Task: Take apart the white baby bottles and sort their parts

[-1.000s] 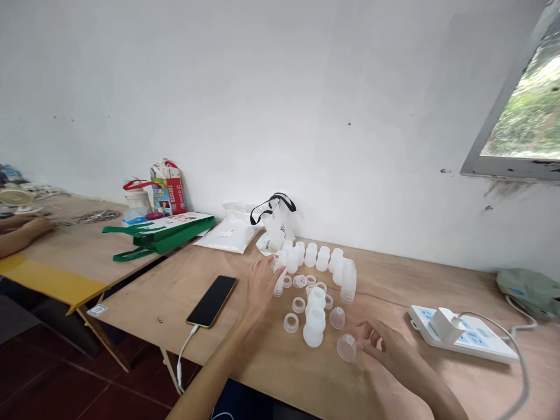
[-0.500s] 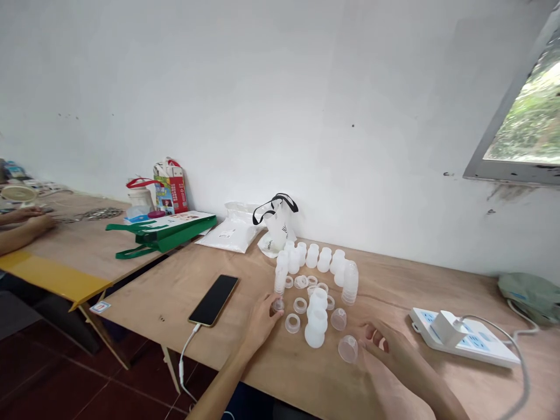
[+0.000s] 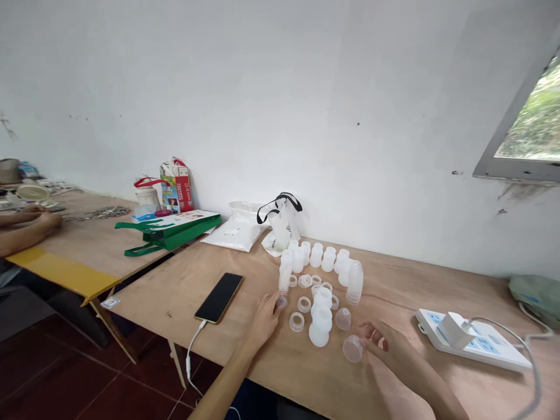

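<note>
My left hand (image 3: 265,322) sits on the plywood table (image 3: 175,297), its fingertips pinching a small clear plastic cup (image 3: 282,301) just in front of a tall stack of frosted cups (image 3: 284,271). Several frosted plastic bottles (image 3: 321,318) and translucent rings (image 3: 296,322) lie to its right. My right hand (image 3: 387,350) rests with curled fingers beside a clear plastic cup (image 3: 352,348) lying on its side. It seems to hold nothing. Another stack of cups (image 3: 354,283) stands further back, behind a row of bottles (image 3: 328,259).
A black smartphone (image 3: 219,297) on a white cable lies left of the parts. A white power strip (image 3: 475,341) with a plug is on the right. White bags (image 3: 234,236) lean against the wall. On the adjoining table, a co-worker's hands (image 3: 46,220) are near metal rings (image 3: 98,213).
My left hand has come back from the stack toward me, with the small clear cup at its fingertips. The view has turned slightly left. My right hand has barely moved.
</note>
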The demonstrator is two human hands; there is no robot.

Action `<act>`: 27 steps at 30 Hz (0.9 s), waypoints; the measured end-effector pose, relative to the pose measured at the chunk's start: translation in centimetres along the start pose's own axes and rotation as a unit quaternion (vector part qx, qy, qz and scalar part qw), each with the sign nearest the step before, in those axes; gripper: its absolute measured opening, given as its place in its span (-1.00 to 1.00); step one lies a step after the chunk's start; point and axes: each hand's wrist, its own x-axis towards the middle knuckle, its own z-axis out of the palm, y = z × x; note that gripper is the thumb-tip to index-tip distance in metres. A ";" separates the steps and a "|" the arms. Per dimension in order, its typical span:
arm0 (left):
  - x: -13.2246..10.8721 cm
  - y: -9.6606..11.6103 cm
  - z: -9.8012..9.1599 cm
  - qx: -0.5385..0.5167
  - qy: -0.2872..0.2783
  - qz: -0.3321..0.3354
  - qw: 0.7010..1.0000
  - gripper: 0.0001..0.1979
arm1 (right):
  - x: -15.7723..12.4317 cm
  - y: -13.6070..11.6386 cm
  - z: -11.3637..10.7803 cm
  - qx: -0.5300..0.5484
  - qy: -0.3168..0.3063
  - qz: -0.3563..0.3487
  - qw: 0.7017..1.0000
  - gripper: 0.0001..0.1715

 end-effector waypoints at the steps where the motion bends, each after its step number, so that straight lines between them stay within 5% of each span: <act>1: 0.0 0.0 0.0 0.000 -0.001 -0.002 1.000 -0.68 | 0.0 0.1 0.0 0.001 0.001 -0.001 1.000 -0.59; 12: 0.0 0.1 0.1 0.038 -0.015 -0.002 0.999 -0.69 | 0.3 0.3 0.1 0.018 -0.010 0.007 1.000 -0.55; 18: 0.0 0.1 0.1 0.048 -0.008 0.005 0.999 -0.69 | -0.3 -1.8 -0.2 0.050 -0.044 0.000 0.998 -0.71; 27: 0.2 0.0 -0.1 -0.040 0.021 0.045 0.998 -0.73 | 0.0 -2.4 0.2 0.035 -0.029 0.033 0.998 -0.70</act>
